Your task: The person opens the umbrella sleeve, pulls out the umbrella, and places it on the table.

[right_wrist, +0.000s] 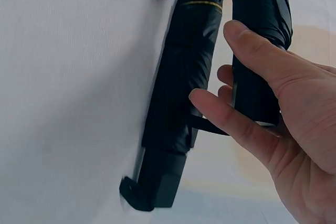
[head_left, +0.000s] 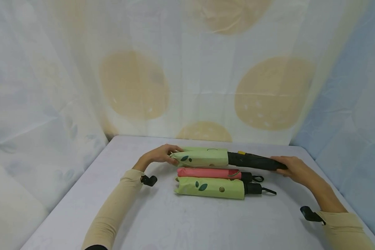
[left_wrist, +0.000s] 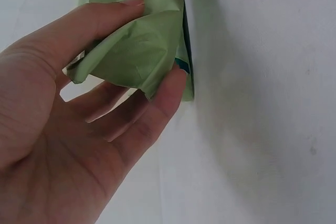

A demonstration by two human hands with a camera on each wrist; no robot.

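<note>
Three folded umbrellas lie side by side on the table. The farthest is a black umbrella [head_left: 256,161] [right_wrist: 260,51] half inside a pale green sleeve [head_left: 203,157] [left_wrist: 142,45] with leaf prints. My left hand [head_left: 170,156] [left_wrist: 155,39] pinches the sleeve's crumpled closed end between thumb and fingers. My right hand [head_left: 284,165] [right_wrist: 215,61] grips the black end, thumb on top and fingers curled under. A pink umbrella [head_left: 209,173] lies in the middle and a green-sleeved one [head_left: 210,187] lies nearest me.
The grey-white table [head_left: 162,222] is backed by draped cloth with tan circles. In the right wrist view another black folded length [right_wrist: 184,93] with a strap and handle lies beside the held one. Black strap loops [head_left: 262,184] trail from the two nearer umbrellas' handles.
</note>
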